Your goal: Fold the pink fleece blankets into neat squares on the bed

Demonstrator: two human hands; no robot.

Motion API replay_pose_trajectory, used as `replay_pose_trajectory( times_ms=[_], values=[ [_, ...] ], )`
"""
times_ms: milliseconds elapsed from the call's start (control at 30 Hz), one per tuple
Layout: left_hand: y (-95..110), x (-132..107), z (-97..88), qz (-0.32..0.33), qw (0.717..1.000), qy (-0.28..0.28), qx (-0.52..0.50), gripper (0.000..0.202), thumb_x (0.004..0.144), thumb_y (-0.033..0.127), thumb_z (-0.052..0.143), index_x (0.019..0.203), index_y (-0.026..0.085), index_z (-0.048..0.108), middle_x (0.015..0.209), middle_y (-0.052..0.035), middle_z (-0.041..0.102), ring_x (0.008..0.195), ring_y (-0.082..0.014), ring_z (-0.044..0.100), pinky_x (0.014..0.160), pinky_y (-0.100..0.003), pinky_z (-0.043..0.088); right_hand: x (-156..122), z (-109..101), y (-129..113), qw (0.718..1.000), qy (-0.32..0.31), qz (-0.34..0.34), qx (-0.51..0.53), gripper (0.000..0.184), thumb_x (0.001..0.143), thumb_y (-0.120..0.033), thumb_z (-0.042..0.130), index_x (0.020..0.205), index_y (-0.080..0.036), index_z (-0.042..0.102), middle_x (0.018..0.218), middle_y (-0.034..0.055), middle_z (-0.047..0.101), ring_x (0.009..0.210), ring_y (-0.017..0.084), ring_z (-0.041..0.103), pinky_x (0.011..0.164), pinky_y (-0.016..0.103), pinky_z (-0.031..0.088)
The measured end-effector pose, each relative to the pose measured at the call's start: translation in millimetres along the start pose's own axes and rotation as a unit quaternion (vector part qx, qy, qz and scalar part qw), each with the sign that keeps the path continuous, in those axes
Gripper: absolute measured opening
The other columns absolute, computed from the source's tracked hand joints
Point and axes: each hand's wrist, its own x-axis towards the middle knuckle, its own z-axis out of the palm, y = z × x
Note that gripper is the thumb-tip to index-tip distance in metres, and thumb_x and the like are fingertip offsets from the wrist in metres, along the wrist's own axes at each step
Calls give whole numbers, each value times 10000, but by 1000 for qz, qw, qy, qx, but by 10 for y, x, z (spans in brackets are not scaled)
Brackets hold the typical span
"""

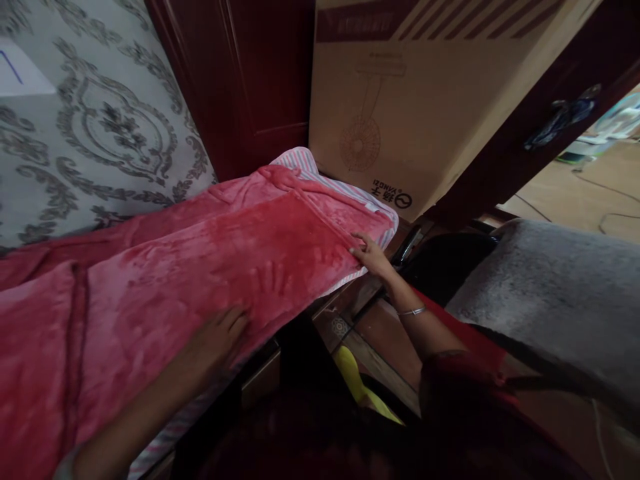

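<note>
At half past eight, a dark crosswise band [77, 333] runs over the red blanket [170, 287]; at ten o'clock the patterned wall [115, 127] is met by the blanket's far side; the blanket is spread lengthwise from nine o'clock to the centre, in layers, its near part lying mostly flat. At eight o'clock the left hand [217, 340] is laid palm down on it, fingers close together, nothing seen clasped; just beyond, finger-like streaks are noted in the pile. At eleven o'clock bunched folds [280, 177] are noted before a dark red panel [270, 73]; striped cloth [297, 159] is left exposed at twelve and along the end. At three o'clock the right hand [371, 255] is placed at the blanket's end edge, thumb and fingers slightly apart; whether cloth is pinched cannot be told. At one o'clock a carton [415, 107] is stood; at three, farther out, a grey cover [560, 300]. Progress, by judgement: spreading well advanced, central surface largely smoothed; far folds not flattened, end edge not squared to the striped cloth.
</note>
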Motion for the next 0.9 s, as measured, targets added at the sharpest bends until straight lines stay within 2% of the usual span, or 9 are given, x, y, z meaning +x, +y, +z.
replay_pose_trajectory(
  times_ms=[133, 200, 300, 367, 467, 600, 667, 800, 900],
  values=[
    [-23, -77, 16, -4, 997, 71, 7, 297, 985, 137, 419, 1171, 179, 647, 1143, -105, 734, 1026, -223, 691, 906, -351, 545, -44, -51, -56, 997, -4, 4, 74, 653, 679, -418, 728, 1266, -188, 557, 554, -124, 398, 434, 95, 389, 443, 238, 390],
    [-14, -102, 4, 3, 997, 79, 17, 309, 961, 102, 440, 1164, 192, 654, 1146, -98, 738, 1030, -221, 693, 905, -347, 547, -69, -68, -25, 997, 11, 13, 70, 627, 649, -433, 732, 1208, -205, 565, 560, -123, 417, 439, 93, 398, 444, 232, 379],
    [19, -101, -25, 45, 997, 54, 38, 344, 946, 65, 407, 1120, 191, 676, 1125, -95, 745, 1015, -217, 697, 909, -346, 543, -93, -54, 93, 997, 44, 42, 44, 619, 570, -499, 759, 1090, -232, 554, 589, -118, 445, 477, 94, 424, 467, 229, 380],
    [43, -96, -46, 53, 996, 52, 39, 323, 954, 91, 426, 1133, 184, 679, 1155, -109, 736, 1064, -227, 687, 938, -355, 530, -96, -33, 180, 996, 80, 32, 30, 659, 519, -560, 769, 1045, -239, 536, 650, -94, 489, 542, 110, 473, 508, 246, 410],
    [84, -150, -78, 0, 997, 62, 38, 343, 963, 203, 502, 1281, 172, 627, 1288, -150, 682, 1184, -269, 638, 1003, -398, 496, -107, -11, 275, 992, 126, 9, 12, 746, 489, -652, 751, 1060, -229, 526, 782, -33, 553, 653, 144, 543, 579, 286, 455],
    [164, -338, -95, -33, 998, 3, 54, 587, 932, 295, 519, 1490, 121, 460, 1505, -219, 516, 1360, -352, 513, 1108, -499, 391, -157, 13, 334, 993, 102, 52, -18, 787, 561, -732, 686, 1129, -216, 511, 654, -74, 490, 557, 131, 488, 522, 263, 399],
    [211, -420, -83, -37, 996, -23, 72, 637, 907, 234, 509, 1529, 127, 420, 1550, -215, 471, 1429, -357, 444, 1149, -512, 329, -165, 31, 333, 994, 93, 52, -30, 761, 575, -735, 687, 1107, -217, 521, 625, -80, 473, 528, 126, 466, 496, 252, 374],
    [295, -462, -30, -71, 993, -38, 91, 695, 860, 116, 464, 1552, 135, 398, 1578, -197, 445, 1497, -329, 359, 1186, -504, 273, -94, 24, 270, 995, 79, 40, -51, 707, 550, -673, 749, 1056, -217, 560, 766, -8, 582, 616, 159, 532, 534, 284, 434],
    [345, -436, 25, -86, 991, -33, 94, 705, 840, 98, 451, 1544, 136, 420, 1592, -181, 431, 1512, -327, 331, 1193, -508, 265, -23, -47, 222, 992, 107, -39, -59, 608, 619, -607, 717, 1058, -205, 595, 911, 53, 637, 793, 215, 593, 677, 345, 500]
  ],
)
